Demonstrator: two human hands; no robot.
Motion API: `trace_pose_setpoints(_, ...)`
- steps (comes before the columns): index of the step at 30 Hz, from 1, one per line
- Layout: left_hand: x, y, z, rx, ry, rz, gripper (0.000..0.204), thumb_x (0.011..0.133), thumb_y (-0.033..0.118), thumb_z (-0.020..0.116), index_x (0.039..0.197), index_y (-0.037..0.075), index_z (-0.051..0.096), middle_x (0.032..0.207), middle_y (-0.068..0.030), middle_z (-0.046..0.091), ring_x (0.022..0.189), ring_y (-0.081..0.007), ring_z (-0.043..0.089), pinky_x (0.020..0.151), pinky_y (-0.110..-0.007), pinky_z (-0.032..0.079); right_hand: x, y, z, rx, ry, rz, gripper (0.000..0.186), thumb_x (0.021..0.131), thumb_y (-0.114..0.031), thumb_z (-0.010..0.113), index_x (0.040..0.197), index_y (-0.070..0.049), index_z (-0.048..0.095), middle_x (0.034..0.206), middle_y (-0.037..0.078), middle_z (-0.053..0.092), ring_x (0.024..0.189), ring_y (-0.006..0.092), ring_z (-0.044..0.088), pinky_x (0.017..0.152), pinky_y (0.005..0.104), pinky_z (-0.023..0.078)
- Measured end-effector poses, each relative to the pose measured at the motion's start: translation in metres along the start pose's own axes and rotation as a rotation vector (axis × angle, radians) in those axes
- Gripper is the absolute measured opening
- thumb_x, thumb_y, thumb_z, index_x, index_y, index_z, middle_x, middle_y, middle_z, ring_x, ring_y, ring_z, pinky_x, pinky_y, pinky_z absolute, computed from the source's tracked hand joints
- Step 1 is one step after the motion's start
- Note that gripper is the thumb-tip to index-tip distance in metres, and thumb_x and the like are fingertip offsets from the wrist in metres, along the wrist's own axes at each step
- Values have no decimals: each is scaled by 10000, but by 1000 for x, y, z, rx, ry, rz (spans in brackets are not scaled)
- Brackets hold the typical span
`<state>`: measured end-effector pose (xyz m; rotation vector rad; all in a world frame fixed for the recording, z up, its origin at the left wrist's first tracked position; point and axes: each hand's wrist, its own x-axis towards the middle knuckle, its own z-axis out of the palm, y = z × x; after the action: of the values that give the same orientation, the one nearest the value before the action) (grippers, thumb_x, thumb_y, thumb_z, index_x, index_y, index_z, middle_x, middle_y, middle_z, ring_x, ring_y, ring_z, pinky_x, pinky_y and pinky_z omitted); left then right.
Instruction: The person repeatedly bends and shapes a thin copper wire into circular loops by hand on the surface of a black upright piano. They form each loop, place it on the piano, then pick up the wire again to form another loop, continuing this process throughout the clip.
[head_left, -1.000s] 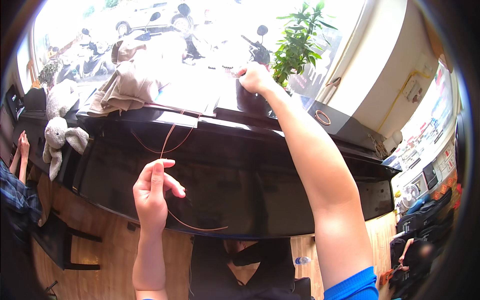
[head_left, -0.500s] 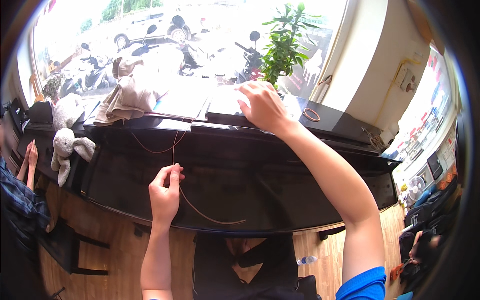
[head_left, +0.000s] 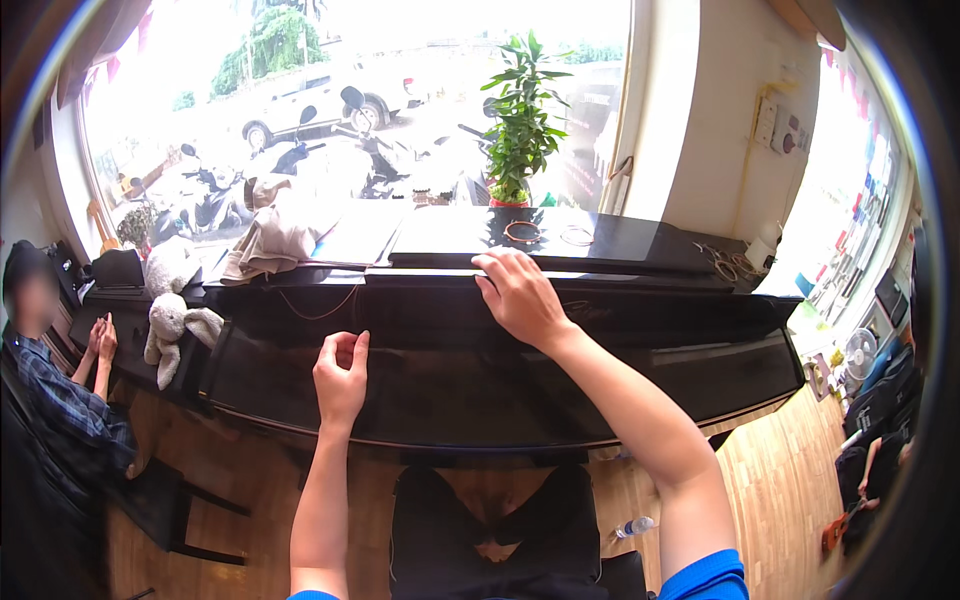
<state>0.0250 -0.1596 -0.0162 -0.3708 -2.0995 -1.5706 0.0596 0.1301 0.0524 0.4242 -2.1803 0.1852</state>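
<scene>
A black upright piano stands in front of me, its cover down. My left hand is raised before it, fingers pinched on a thin brown cord that hangs from the upper edge; the cord is very faint by my fingertips. My right hand hovers at the front edge of the piano top, fingers apart and holding nothing. Behind it lie a copper-coloured coil and a paler coil.
A pale cloth, papers and a plush rabbit lie on the left. A seated person is beside a black chair. A potted plant stands by the window; scissors lie right; a bottle is on the floor.
My right hand has come down from near the plant to the piano's upper front edge, fingers spreading. My left hand stays pinched. The view has shifted, showing more of the seated person.
</scene>
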Motion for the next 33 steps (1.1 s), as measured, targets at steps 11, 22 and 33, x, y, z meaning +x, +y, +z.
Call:
trace_pose_setpoints(11, 22, 3, 21, 159, 226, 91, 364, 907, 334, 743, 982, 48, 531, 675, -61, 576, 615, -243, 590, 626, -393, 478, -20, -17, 10, -44, 107, 16, 441, 856, -203, 711, 1243, -48, 566, 1205, 119, 579, 1174, 302, 532, 1086, 440, 368)
trace_pose_setpoints(22, 37, -10, 7, 272, 133, 140, 265, 893, 280, 744, 844, 20, 728, 800, -150, 712, 677, -306, 679, 634, -384, 513, -26, -15, 15, -62, 100, 26, 510, 837, -213, 727, 1288, -59, 543, 1257, 119, 559, 1245, 296, 499, 1113, 451, 333)
trace_pose_setpoints(33, -24, -7, -62, 313, -94, -168, 304, 908, 296, 739, 882, -6, 742, 749, -78, 719, 628, -135, 644, 615, -304, 501, -26, -19, 17, -56, 106, 31, 538, 832, -228, 731, 1307, -67, 536, 1274, 117, 552, 1255, 296, 488, 1131, 462, 308)
